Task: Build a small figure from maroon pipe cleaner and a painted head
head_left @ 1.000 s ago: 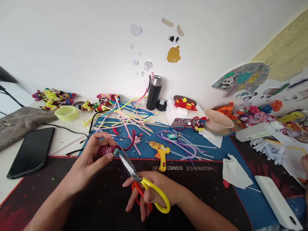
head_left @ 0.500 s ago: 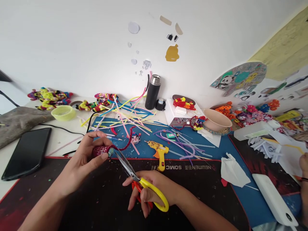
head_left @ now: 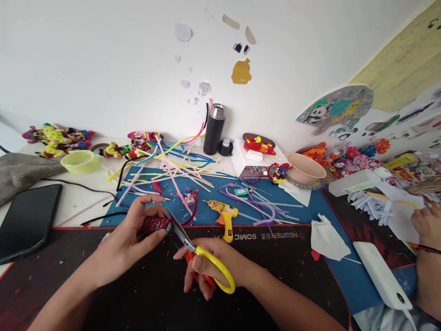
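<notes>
My left hand (head_left: 138,232) is closed round a dark red fuzzy piece (head_left: 155,225) with a small teal end between thumb and fingers. My right hand (head_left: 213,266) grips scissors (head_left: 216,269) with one yellow and one red handle. The scissor blades touch or lie right beside the teal end of the piece. A dark red fuzzy stem (head_left: 195,212) curves upward beyond the blades. Just behind it on the blue mat (head_left: 206,211) is a small doll-like face (head_left: 189,196). A yellow glue gun (head_left: 225,218) lies to the right of the blades.
Coloured stems (head_left: 175,161) lie in a pile behind the hands, near a black flask (head_left: 214,129). A phone (head_left: 30,220) and a yellow bowl (head_left: 80,162) are at left. At right are a beige bowl (head_left: 306,170), a tissue (head_left: 329,241) and another person's hand (head_left: 427,225).
The view has shifted slightly. My left hand and the red piece have moved closer to the scissors, and the long red stem hangs lower, behind the blades. The other person's hand shows more.
</notes>
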The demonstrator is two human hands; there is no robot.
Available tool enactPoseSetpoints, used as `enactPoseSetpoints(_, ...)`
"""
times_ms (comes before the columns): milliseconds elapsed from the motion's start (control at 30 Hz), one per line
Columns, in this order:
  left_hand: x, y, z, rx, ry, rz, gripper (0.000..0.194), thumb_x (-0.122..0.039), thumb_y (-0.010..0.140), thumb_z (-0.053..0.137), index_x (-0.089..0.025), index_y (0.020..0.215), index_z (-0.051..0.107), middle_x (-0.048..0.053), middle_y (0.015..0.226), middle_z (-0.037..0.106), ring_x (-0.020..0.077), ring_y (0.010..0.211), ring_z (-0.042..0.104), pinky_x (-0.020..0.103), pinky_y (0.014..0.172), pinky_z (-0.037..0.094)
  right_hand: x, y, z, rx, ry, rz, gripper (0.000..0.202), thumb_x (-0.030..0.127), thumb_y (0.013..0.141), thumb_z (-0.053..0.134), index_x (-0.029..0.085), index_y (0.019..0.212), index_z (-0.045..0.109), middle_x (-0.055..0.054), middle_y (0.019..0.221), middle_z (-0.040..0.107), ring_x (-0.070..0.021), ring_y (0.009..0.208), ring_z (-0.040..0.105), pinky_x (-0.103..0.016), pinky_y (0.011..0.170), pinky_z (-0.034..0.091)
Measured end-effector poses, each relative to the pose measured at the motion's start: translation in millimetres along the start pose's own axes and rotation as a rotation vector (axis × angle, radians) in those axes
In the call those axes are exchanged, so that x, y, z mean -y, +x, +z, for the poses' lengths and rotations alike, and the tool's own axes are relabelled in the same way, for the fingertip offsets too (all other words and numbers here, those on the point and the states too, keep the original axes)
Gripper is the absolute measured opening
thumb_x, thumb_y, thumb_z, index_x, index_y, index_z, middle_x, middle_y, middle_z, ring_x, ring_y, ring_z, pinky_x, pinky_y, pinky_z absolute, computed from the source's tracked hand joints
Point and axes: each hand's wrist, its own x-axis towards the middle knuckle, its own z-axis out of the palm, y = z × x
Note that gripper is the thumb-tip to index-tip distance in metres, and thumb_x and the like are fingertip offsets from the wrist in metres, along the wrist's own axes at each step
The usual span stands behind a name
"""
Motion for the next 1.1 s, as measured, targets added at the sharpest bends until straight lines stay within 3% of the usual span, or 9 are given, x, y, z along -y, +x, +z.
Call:
enactPoseSetpoints(167,0.1,0.5,2.4,0.043,0.102,-0.006,0.065,-0.056,0.101,0.075,-0.033,0.158,0.052,0.011,0.128,0.081,0.0340,0.113,0.078,0.050,0.102,0.062,-3.9,2.9,1.6,-0.077,0.038,0.000,0.081,0.087,0.089,0.081,0.015,0.125,0.070,0.003,0.072,0.071,-0.0076,0.042,0.054,-0.019,0.041,0.041)
enactPoseSetpoints(400,2.7,-0.5,6.0,0.091,0.144,-0.029,0.093,-0.053,0.107,0.066,-0.037,0.185,0.017,0.011,0.134,0.078,0.0300,0.113,0.078,0.051,0.108,0.060,-1.4,3.1,3.6,-0.135,0.038,0.014,0.074,0.086,0.084,0.086,0.019,0.105,0.066,0.011,0.054,0.058,-0.0069,0.035,0.045,-0.019,0.035,0.037)
enactPoseSetpoints(633,6.1,-0.3,7.2,0.058,0.135,-0.057,0.101,-0.054,0.104,0.071,-0.035,0.187,0.018,0.010,0.131,0.079,0.0289,0.111,0.076,0.046,0.107,0.058,-7.1,6.4,5.8,-0.165,0.073,0.085,0.063,0.074,0.086,0.091,0.021,0.101,0.061,0.013,0.053,0.055,-0.0061,0.034,0.043,-0.019,0.038,0.035)
enactPoseSetpoints(900,-2.3,-0.8,8.8,0.037,0.069,-0.099,0.101,-0.052,0.096,0.082,-0.035,0.183,0.035,0.008,0.124,0.079,0.0286,0.110,0.074,0.040,0.100,0.058,-6.1,7.1,7.3,-0.149,0.081,0.121,0.059,0.069,0.085,0.094,0.022,0.098,0.059,0.014,0.052,0.054,-0.0062,0.033,0.041,-0.019,0.037,0.036)
enactPoseSetpoints(1100,-1.0,0.6,9.9,0.075,0.089,-0.096,0.103,-0.054,0.097,0.080,-0.034,0.185,0.029,0.007,0.122,0.078,0.0292,0.108,0.075,0.043,0.104,0.056,-5.8,8.4,9.9,-0.150,0.076,0.118,0.061,0.072,0.083,0.093,0.024,0.097,0.057,0.015,0.049,0.050,-0.0075,0.033,0.039,-0.020,0.034,0.035)
